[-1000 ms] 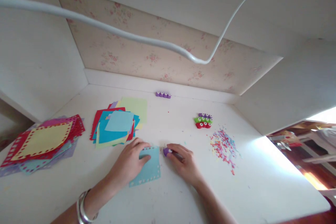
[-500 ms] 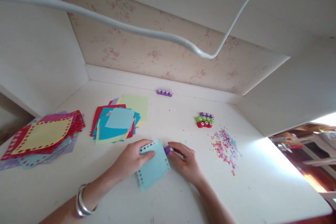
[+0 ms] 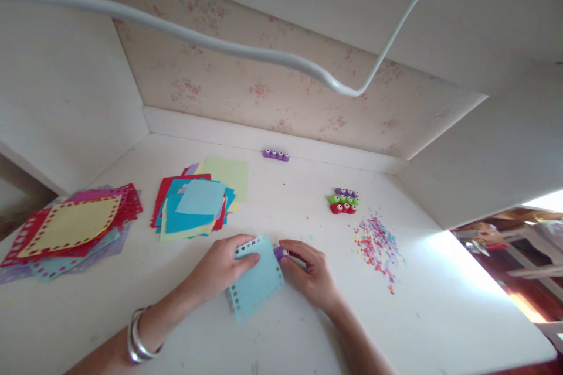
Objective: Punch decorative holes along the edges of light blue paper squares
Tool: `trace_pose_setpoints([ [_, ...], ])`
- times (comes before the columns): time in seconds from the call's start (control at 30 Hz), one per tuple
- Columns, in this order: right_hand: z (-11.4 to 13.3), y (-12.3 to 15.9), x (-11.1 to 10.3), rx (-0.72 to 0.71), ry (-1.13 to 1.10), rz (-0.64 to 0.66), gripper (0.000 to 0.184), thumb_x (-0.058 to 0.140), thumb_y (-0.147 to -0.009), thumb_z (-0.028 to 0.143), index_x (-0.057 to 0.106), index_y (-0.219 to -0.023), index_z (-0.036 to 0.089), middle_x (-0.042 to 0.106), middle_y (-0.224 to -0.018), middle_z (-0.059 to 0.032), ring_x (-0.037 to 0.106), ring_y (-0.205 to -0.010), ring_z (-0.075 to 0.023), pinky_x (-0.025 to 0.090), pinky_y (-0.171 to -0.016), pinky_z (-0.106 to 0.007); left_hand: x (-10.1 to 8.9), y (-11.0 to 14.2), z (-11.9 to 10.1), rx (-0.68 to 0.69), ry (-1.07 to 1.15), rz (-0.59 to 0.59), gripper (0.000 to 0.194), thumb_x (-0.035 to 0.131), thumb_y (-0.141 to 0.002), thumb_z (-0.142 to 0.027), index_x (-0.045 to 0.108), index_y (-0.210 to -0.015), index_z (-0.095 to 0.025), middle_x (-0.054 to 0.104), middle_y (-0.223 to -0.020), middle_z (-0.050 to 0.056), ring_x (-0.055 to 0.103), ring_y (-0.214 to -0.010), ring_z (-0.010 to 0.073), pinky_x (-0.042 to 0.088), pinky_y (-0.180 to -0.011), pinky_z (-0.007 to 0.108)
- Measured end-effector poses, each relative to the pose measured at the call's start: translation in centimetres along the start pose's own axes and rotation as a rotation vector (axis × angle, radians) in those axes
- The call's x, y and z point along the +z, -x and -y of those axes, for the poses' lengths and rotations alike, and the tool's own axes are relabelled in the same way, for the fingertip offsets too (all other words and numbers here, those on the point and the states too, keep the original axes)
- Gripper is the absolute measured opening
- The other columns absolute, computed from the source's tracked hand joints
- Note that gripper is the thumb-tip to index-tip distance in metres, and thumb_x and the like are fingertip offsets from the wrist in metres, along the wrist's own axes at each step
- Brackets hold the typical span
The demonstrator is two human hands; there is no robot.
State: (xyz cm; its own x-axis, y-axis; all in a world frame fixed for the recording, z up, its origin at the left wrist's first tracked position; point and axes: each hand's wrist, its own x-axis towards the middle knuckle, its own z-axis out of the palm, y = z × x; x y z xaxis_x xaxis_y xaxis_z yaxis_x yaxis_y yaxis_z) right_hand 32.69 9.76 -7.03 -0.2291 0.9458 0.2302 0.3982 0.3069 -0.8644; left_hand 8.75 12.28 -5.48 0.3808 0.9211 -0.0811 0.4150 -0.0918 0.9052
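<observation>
A: Nearest items?
B: Silver bangles [image 3: 139,337], worn on the left wrist. Light-blue paper sheet [image 3: 259,284], one, held over the near middle of the bench [image 3: 197,343], between the hands; small holes are shown along its top, left and bottom edges.

A: Grip, left hand [image 3: 229,262]?
B: Closed; the sheet's upper left part is pinched, thumb on top.

A: Grip, right hand [image 3: 310,272]?
B: Closed round a small purple craft punch [image 3: 280,253], which is held at the sheet's right edge. Whether paper is seated in its slot cannot be told.

A: Beyond the hands?
B: To the left, punched sheets [image 3: 79,227], one pile, mixed colours, topped by a pale yellow one. To the right, paper confetti [image 3: 376,246], loosely scattered, mostly red, pink and blue.

A: Farther off?
B: Plain paper sheets [image 3: 193,211], one untidy pile, light blue uppermost. Red, green and purple punches [image 3: 343,201], grouped in three rows behind the confetti.

A: Farthest?
B: Purple punches [image 3: 276,155], four, lined up near the back board [image 3: 220,131]. Floral wallpaper [image 3: 259,91] is seen above, crossed by a white cable [image 3: 264,55].
</observation>
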Motion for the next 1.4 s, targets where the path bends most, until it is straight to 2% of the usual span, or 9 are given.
trace_pose_setpoints([
  [0.2,0.0,0.0,0.0,-0.083,0.084,0.065,0.021,0.065,-0.09,0.024,0.073,-0.109,0.026,0.072,-0.112,-0.0063,0.067,-0.104,-0.0212,0.055,-0.092,-0.036,0.4,0.0,0.4,0.036,-0.118,-0.041,0.026,0.061,-0.089,-0.036,0.066,-0.111,-0.024,0.072,-0.113,0.001,0.067,-0.104,0.0211,0.05,-0.089,0.028],
  [0.33,0.2,0.2,0.0,-0.107,0.094,0.089,0.022,0.066,-0.089,0.024,0.073,-0.11,0.026,0.072,-0.112,-0.0062,0.067,-0.102,-0.0207,0.055,-0.09,-0.035,1.8,0.1,1.0,0.172,-0.318,-0.101,0.027,0.055,-0.094,-0.032,0.061,-0.12,-0.025,0.07,-0.114,0.003,0.066,-0.106,0.0216,0.05,-0.093,0.033],
  [0.5,0.5,0.0,-0.1,-0.086,0.095,0.057,0.02,0.058,-0.095,0.024,0.073,-0.109,0.025,0.073,-0.109,-0.0061,0.066,-0.102,-0.0197,0.053,-0.09,-0.034,2.0,0.6,0.4,0.383,-0.604,-0.314,0.044,0.055,-0.095,-0.034,0.05,-0.137,-0.02,0.058,-0.13,0.011,0.053,-0.12,0.0276,0.044,-0.102,0.045],
  [0.57,0.6,-0.2,-0.2,-0.06,0.098,0.011,0.02,0.055,-0.097,0.024,0.074,-0.104,0.024,0.074,-0.104,-0.0057,0.067,-0.098,-0.0189,0.053,-0.087,-0.033,1.7,1.1,-0.2,0.408,-0.68,-0.365,0.038,0.053,-0.096,-0.032,0.054,-0.133,-0.021,0.058,-0.129,0.01,0.052,-0.119,0.028,0.042,-0.104,0.048],
  [0.67,0.6,-0.5,-0.2,-0.047,0.095,0.003,0.017,0.058,-0.095,0.025,0.075,-0.099,0.024,0.074,-0.1,-0.005,0.067,-0.094,-0.0184,0.053,-0.083,-0.031,1.8,2.3,-0.5,0.411,-0.723,-0.316,0.027,0.052,-0.096,-0.031,0.064,-0.118,-0.02,0.061,-0.124,0.01,0.055,-0.116,0.0266,0.044,-0.101,0.045],
  [0.8,0.8,-0.7,-0.1,-0.043,0.107,0.049,0.017,0.06,-0.094,0.026,0.076,-0.093,0.024,0.074,-0.094,-0.0035,0.067,-0.09,-0.018,0.052,-0.081,-0.03,3.1,3.3,0.5,0.387,-0.794,-0.214,0.044,0.059,-0.091,-0.04,0.059,-0.128,-0.016,0.055,-0.137,0.014,0.049,-0.127,0.0308,0.04,-0.108,0.05],
  [0.9,0.8,-0.8,0.1,-0.028,0.13,0.05,0.017,0.06,-0.094,0.027,0.076,-0.089,0.024,0.074,-0.09,-0.0031,0.066,-0.087,-0.0179,0.051,-0.079,-0.03,3.7,3.3,1.2,0.385,-0.824,-0.166,0.046,0.055,-0.093,-0.04,0.056,-0.132,-0.016,0.051,-0.143,0.013,0.045,-0.133,0.0297,0.032,-0.113,0.052],
  [1.03,0.6,-0.7,0.3,-0.023,0.157,0.041,0.018,0.06,-0.094,0.029,0.075,-0.088,0.024,0.073,-0.087,-0.0036,0.065,-0.085,-0.0181,0.05,-0.078,-0.03,3.6,3.0,1.5,0.39,-0.831,-0.138,0.046,0.05,-0.096,-0.039,0.052,-0.135,-0.017,0.046,-0.148,0.011,0.04,-0.138,0.0271,0.026,-0.117,0.052],
  [1.4,0.6,-0.6,0.2,-0.022,0.15,0.049,0.016,0.06,-0.094,0.029,0.075,-0.091,0.024,0.072,-0.089,-0.0039,0.064,-0.086,-0.0178,0.05,-0.078,-0.03,3.4,2.7,1.8,0.388,-0.8,-0.106,0.046,0.046,-0.097,-0.039,0.049,-0.139,-0.019,0.042,-0.152,0.009,0.036,-0.141,0.025,0.022,-0.118,0.052],
])
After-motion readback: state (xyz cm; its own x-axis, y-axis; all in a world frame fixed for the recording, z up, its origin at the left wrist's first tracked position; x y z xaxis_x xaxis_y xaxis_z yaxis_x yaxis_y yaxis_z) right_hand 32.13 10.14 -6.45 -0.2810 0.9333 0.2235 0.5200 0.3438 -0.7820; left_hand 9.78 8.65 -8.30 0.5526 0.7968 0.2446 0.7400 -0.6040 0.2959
